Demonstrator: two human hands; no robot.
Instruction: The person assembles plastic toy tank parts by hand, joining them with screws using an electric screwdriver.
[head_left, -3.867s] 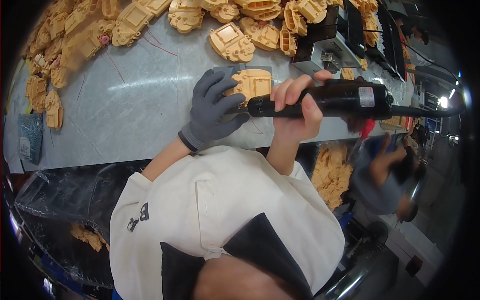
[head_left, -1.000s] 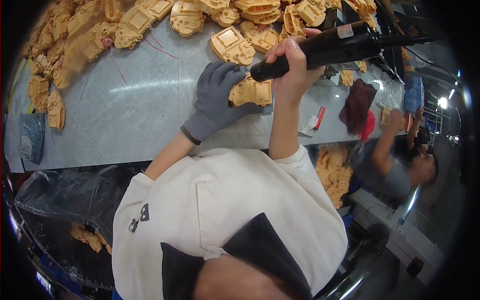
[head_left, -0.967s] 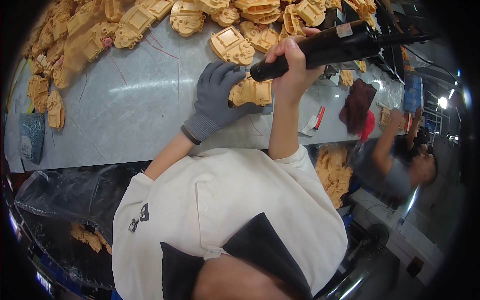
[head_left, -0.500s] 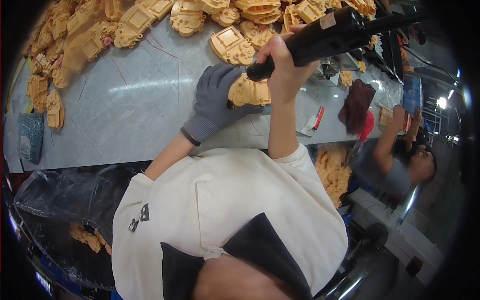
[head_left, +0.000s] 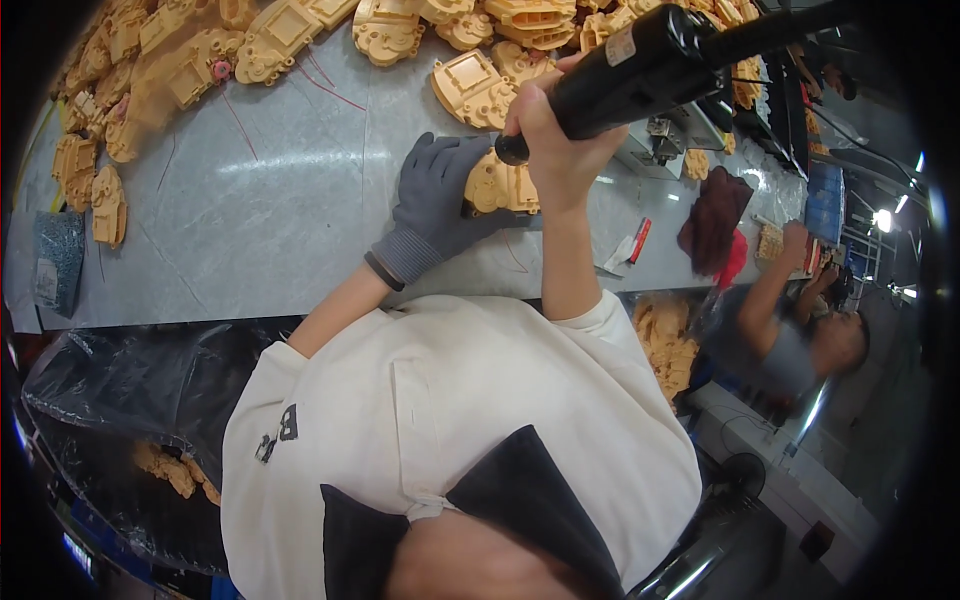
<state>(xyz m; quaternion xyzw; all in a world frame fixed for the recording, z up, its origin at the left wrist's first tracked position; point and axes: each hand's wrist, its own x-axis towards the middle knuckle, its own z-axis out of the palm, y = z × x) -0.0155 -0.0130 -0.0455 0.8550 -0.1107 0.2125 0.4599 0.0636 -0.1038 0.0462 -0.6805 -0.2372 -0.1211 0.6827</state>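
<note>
My left hand (head_left: 432, 200), in a grey knitted glove, grips an orange-yellow plastic housing (head_left: 487, 188) on the bench, fingers along its far side and thumb along its near side. Something dark shows under the housing's edge. Above it, my bare right hand (head_left: 565, 150) is wrapped round a thick black power screwdriver (head_left: 632, 78). The rounded black end of the tool is over the housing's far edge; whether it touches cannot be made out. A dark cable or hose runs from the tool to the upper right.
Many similar housings (head_left: 470, 85) are heaped along the far side of the grey bench (head_left: 290, 210). Right of my hands are a metal device (head_left: 660, 145), a red tube (head_left: 640, 240) and a dark red cloth (head_left: 715, 220). A co-worker (head_left: 785, 320) sits at the right.
The view has shifted slightly, moving the bench items a little. My right hand and the screwdriver have tilted slightly; both hands keep their holds. The co-worker's arms have moved.
</note>
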